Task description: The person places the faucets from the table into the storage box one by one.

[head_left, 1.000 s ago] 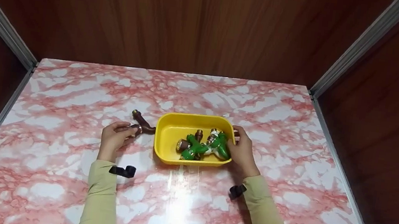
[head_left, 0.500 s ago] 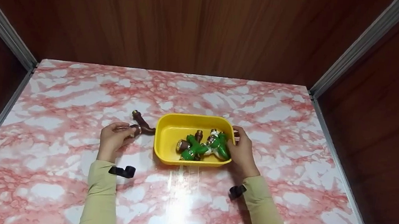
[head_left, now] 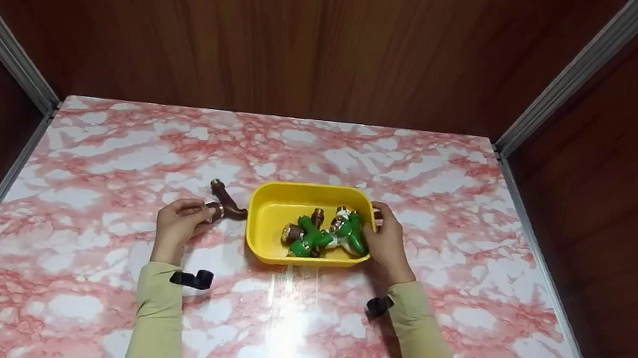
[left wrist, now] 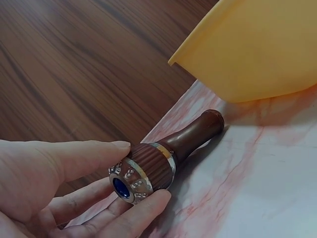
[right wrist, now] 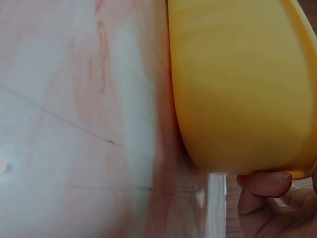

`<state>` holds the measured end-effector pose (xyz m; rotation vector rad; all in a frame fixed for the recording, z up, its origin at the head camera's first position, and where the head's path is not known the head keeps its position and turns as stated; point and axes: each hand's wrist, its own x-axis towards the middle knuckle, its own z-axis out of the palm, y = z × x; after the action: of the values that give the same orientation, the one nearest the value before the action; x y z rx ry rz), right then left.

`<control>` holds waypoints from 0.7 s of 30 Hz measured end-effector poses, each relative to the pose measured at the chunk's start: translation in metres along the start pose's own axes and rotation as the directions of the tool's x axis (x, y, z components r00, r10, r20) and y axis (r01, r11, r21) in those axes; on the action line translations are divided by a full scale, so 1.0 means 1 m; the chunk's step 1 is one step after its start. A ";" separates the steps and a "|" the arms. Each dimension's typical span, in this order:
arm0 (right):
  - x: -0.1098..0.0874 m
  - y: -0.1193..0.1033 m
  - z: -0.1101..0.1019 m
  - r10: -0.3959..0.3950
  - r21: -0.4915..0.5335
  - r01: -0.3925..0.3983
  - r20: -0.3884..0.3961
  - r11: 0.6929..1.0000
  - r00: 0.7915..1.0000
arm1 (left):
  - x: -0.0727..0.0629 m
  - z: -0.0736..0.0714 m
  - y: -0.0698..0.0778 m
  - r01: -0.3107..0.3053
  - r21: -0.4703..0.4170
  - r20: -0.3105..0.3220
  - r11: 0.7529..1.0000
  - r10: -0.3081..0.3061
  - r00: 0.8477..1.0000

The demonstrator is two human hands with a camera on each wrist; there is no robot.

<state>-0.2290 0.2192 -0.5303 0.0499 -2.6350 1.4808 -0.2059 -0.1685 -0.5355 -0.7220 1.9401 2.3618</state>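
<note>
My left hand pinches the ribbed knob of a brown tap between thumb and fingers, on the left of a yellow tub. In the left wrist view the brown tap lies low over the table, a dark blue button on its knob's end facing the palm. At the tub's right end, my right hand grips the rim. In the right wrist view the curled fingers of the right hand show at the tub's edge. Inside the tub lie green taps with brown and white parts.
The pink-and-white marbled table carries everything. A dark wood-grain panel stands behind it, with further panels and metal rails at both sides. The brown tap's spout end comes right up to the tub's left wall.
My left hand has drawn slightly toward me and to the left, and the brown tap has shifted a little nearer me with it. The right hand and tub have stayed in place.
</note>
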 end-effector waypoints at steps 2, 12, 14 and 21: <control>0.000 0.000 0.000 0.001 0.000 -0.001 0.001 1.000 1.000 | -0.002 0.000 0.001 0.004 -0.008 0.006 1.000 -0.004 1.000; -0.001 0.001 0.001 -0.013 -0.007 0.013 -0.016 1.000 1.000 | -0.010 -0.003 0.004 -0.015 0.030 0.017 0.999 0.015 1.000; -0.002 0.001 0.001 -0.012 -0.007 0.012 -0.019 1.000 1.000 | -0.011 -0.003 0.005 -0.024 0.023 0.022 0.999 0.024 0.999; -0.001 0.001 0.001 -0.003 -0.005 0.003 -0.016 1.000 1.000 | -0.015 -0.002 0.009 -0.052 0.003 0.031 0.999 0.052 0.998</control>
<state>-0.2278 0.2188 -0.5320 0.0415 -2.6245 1.4675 -0.1943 -0.1681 -0.5220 -0.6386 1.9747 2.3833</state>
